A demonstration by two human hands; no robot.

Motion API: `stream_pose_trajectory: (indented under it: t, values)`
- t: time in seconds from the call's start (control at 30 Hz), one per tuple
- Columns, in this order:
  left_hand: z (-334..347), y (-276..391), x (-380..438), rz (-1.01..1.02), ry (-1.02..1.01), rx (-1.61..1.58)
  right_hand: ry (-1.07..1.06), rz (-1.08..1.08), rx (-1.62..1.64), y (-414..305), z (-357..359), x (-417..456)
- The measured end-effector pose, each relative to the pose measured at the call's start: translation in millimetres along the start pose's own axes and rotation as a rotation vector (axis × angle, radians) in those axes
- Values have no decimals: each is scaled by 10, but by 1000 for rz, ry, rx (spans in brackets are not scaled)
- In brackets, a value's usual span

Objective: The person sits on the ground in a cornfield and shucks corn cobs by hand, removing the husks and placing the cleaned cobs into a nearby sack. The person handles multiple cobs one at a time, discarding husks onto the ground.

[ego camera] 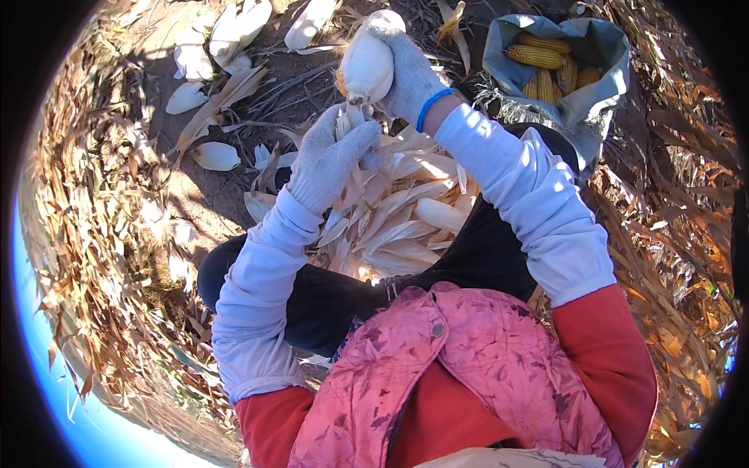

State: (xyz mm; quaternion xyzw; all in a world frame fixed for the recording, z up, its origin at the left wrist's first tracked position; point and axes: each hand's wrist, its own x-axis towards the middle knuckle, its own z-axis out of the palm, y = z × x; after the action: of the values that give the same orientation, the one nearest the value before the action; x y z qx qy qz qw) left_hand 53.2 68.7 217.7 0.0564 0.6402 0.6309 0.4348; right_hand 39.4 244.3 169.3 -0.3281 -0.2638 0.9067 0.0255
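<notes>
Both hands wear pale knitted gloves. My right hand (409, 73) grips an ear of corn in its pale husk (367, 67), its stalk end towards me. Just below that end, my left hand (338, 155) is closed on strips of corn husk (350, 121) near the ear's base. A little yellow shows at the ear's left edge. Under the hands, between the legs, lies a heap of loose dry husks (398, 234).
An open woven sack (605, 64) holding several husked yellow corn cobs (535, 57) stands at upper right. Unhusked ears (216, 156) lie on the soil at upper left. Dry corn stalks and leaves (673, 234) border both sides.
</notes>
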Motion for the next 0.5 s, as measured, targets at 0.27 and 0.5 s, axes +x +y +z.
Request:
stream_pose_trajectory:
  t: [0.27, 0.5]
  values:
    - [-249, -142, 63, 443, -32, 814, -44, 22, -286, -42, 13, -52]
    - [-353, 47, 61, 412, -253, 1186, -123, -65, -472, 15, -58, -87]
